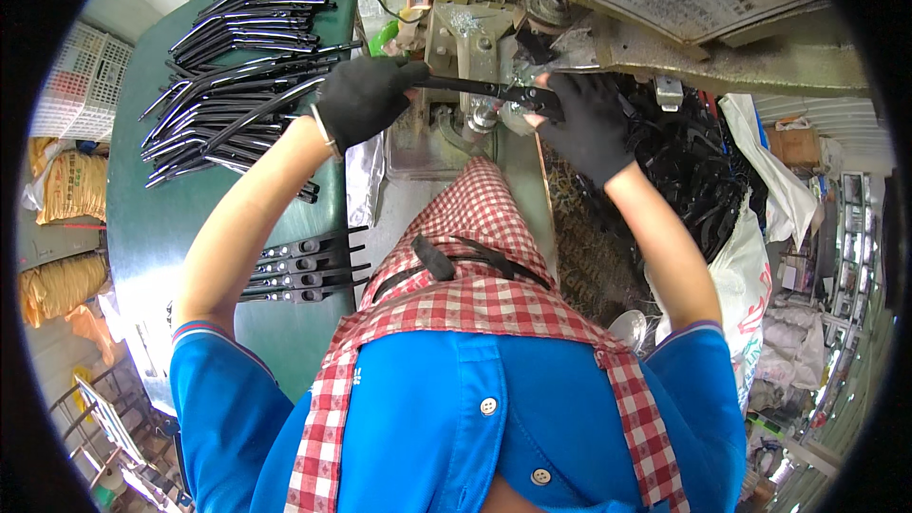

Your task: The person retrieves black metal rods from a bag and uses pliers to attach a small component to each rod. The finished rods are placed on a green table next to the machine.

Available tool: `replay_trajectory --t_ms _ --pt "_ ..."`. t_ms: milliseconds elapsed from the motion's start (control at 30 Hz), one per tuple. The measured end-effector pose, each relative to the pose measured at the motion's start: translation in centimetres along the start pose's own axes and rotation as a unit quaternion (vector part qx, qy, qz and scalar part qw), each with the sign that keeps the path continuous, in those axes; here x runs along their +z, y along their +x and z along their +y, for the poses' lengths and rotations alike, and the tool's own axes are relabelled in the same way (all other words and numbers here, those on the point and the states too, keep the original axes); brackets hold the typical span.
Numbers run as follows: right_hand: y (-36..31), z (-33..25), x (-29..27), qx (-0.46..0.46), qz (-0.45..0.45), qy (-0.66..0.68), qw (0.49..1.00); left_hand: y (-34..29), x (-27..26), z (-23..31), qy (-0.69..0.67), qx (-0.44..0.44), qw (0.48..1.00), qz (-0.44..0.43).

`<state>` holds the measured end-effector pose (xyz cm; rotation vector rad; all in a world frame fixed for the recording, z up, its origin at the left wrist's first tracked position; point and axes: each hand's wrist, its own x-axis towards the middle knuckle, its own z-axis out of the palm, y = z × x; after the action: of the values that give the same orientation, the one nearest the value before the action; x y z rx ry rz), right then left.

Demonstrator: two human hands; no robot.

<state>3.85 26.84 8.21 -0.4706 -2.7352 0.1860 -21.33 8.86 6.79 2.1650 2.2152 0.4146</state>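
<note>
Both my hands wear black gloves. My left hand is closed round one end of a black metal tube, held roughly level in front of a metal machine. My right hand grips the tube's other end, where a wider black fitting shows; its fingertips are partly hidden. Directly under the tube sits the machine's round metal post; I cannot tell whether they touch. Left of my left hand, many bent black tubes lie in piles on a green table.
Several black flat-ended parts lie in a row nearer me on the table. To the right is a heap of black parts beside white sacks. A heavy machine arm overhangs the upper right. A white crate stands far left.
</note>
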Motion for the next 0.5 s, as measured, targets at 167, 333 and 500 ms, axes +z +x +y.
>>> replay_trajectory --t_ms 167,333,500 --pt "-4.1 -3.4 -0.8 -0.065 0.005 0.205 0.977 0.6 0.7 -0.8 -0.018 0.019 1.0 0.01" --pt "-6.7 1.3 6.7 0.134 -0.131 0.347 0.919 0.5 0.1 -0.4 -0.05 0.02 0.998 0.037" --pt "-4.2 5.3 11.3 0.078 -0.025 0.038 0.996 0.3 -0.8 -0.6 -0.033 0.029 0.999 0.01"
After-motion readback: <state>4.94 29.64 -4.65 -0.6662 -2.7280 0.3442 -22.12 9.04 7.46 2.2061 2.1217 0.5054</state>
